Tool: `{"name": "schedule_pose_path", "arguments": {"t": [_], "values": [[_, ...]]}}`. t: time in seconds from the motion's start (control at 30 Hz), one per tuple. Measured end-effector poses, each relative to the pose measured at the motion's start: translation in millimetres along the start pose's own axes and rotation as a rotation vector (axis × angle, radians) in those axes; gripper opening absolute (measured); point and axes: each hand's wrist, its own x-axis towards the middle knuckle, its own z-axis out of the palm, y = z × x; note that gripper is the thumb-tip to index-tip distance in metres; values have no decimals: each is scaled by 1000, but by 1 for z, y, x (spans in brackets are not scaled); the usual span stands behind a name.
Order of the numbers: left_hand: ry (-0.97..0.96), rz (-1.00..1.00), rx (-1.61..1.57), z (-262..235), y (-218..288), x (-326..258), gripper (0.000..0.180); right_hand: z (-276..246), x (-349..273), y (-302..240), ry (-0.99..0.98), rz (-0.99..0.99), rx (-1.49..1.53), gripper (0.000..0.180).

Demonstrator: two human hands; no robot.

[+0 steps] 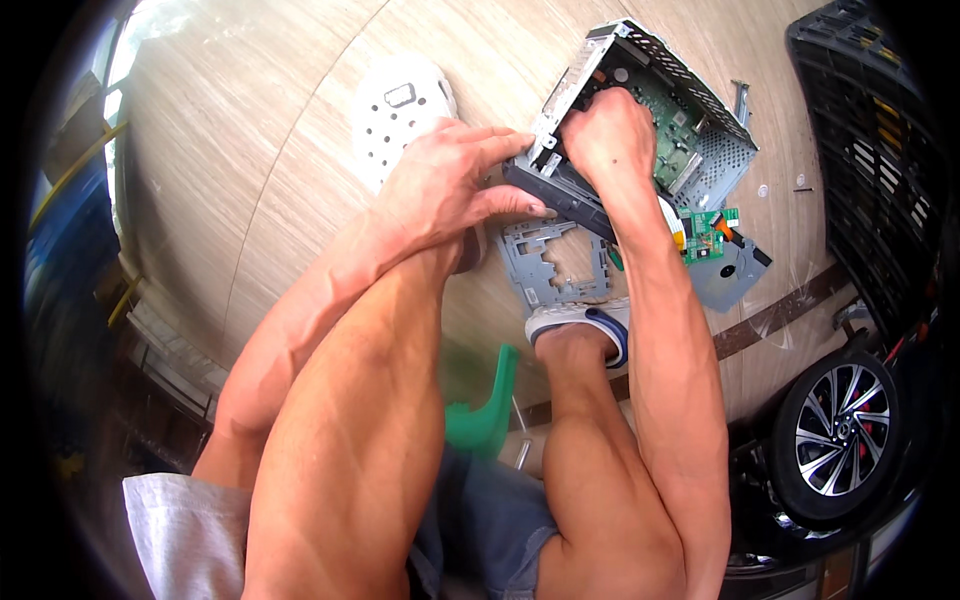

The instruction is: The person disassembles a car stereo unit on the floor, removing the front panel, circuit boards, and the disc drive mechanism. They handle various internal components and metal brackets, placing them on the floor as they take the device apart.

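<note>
An opened metal electronics case with perforated walls rests on the floor, a green circuit board showing inside it. My left hand grips its near left corner, fingertips on the metal edge and thumb against the black front panel. Inside the case my right hand is curled closed; its fingertips, and anything in them, are hidden. Below the panel lies a grey cut-out metal bracket. A small green circuit board with a ribbon cable lies over a grey metal plate.
White clogs are on my feet, one left of the case. At right stand a black slatted plastic crate and a black vehicle's spoked wheel. A green plastic piece is between my legs. A screw lies right of the case.
</note>
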Motion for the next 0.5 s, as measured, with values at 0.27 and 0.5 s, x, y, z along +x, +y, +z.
{"name": "schedule_pose_path", "arguments": {"t": [0.27, 0.5], "values": [[-13, -4, 12, -2, -1, 1, 68, -6, -2, 4, -60, 16, 25, 29], [32, 38, 6, -3, -1, 1, 68, -9, 1, 13, -195, 116, 132, 33]]}}
